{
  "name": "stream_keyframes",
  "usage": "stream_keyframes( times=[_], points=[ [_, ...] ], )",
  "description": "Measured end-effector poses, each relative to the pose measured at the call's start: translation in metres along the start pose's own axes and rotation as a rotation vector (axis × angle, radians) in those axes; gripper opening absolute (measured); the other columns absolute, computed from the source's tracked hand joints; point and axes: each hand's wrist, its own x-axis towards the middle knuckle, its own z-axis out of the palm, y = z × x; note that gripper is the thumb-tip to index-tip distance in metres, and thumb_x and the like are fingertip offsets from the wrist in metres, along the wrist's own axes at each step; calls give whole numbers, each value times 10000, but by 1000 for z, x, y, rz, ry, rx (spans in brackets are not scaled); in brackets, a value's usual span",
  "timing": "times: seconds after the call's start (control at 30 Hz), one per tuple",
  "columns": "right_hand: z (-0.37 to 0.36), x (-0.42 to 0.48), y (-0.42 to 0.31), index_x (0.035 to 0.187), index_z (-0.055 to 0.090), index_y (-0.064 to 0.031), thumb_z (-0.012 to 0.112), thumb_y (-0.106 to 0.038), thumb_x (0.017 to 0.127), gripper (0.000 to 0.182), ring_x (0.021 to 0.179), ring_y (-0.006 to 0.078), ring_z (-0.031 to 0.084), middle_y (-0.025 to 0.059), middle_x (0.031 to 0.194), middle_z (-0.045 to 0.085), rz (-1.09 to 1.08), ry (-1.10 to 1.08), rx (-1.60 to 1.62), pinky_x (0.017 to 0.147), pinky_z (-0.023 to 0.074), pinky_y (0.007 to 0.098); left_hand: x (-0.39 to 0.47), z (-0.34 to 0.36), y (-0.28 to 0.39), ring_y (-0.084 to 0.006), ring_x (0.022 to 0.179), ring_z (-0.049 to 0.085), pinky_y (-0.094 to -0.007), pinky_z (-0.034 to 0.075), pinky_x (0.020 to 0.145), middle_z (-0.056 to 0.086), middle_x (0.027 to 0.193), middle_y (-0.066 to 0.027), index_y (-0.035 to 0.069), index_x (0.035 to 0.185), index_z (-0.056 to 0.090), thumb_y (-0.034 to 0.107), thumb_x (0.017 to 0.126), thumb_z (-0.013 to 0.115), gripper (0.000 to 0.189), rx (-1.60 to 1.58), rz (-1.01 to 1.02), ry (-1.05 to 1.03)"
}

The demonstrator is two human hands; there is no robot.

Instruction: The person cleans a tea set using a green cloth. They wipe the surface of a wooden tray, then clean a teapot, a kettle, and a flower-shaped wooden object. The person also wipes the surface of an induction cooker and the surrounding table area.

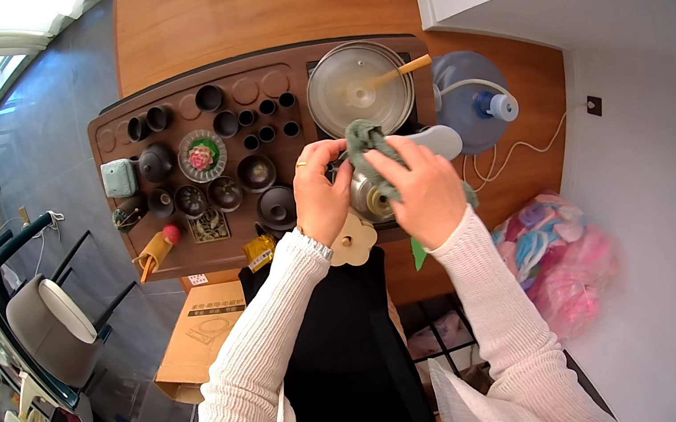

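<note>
My right hand (423, 186) grips a folded green cloth (366, 148), its fingers pressed over the fabric. My left hand (321, 193) is curled at the cloth's left edge, fingertips against it. Something dark shows between the left thumb and fingers, too hidden to name. Below the cloth is a shiny metal kettle (366, 199), partly covered by my right hand. A glass-lidded pot (334, 93) stands just beyond both hands, with a yellowish wooden handle (414, 64) across its lid. Near my left wrist lies a cream flower-shaped piece (354, 242) with a knob.
The brown tea tray (186, 78) carries several black cups (209, 98), a dark teapot (156, 162), a glass dish (203, 156) with a pink flower and a lidded black bowl (276, 208). A water bottle (471, 99) with cables stands right. A cardboard box (204, 336) sits lower left.
</note>
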Motion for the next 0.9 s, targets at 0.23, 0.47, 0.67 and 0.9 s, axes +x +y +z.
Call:
stream_keyframes(
  times=[0.23, 0.47, 0.67, 0.9],
  points=[
    [-24, -31, 61, 1214, 615, -156, 718, -51, 694, 541, 1003, 302, 587, 101, 1140, 586, 240, -10, -135, 817, 480, 424, -1, -2, 1, -73, 720, 516, -224, 460, 671, 623, 1026, -26, 50, 1098, 676, 5, 865, 644, 240, 59, 43, -53],
    [-29, -33, 63, 1235, 599, -118, 693, -26, 699, 552, 1034, 328, 581, 132, 1162, 569, 362, 109, -92, 845, 485, 427, -1, -3, 0, -71, 734, 519, -217, 455, 680, 622, 1012, -26, 52, 1099, 675, 0, 859, 649, 247, 48, 23, -68],
    [-4, 1, -4, 1235, 595, -126, 630, -57, 737, 504, 999, 272, 594, 117, 1194, 562, 22, 70, -11, 769, 454, 402, 1, 0, -11, -107, 852, 590, -240, 467, 745, 631, 1021, -28, 47, 1105, 663, -2, 816, 688, 294, -9, 61, -77],
    [-9, -10, 16, 1211, 622, -170, 691, -64, 708, 519, 991, 269, 593, 81, 1129, 593, 163, 2, -92, 802, 468, 409, -2, -7, 6, -158, 952, 601, -288, 465, 817, 639, 1062, -33, 75, 1113, 664, -1, 759, 718, 366, 83, 56, -113]
  ],
)
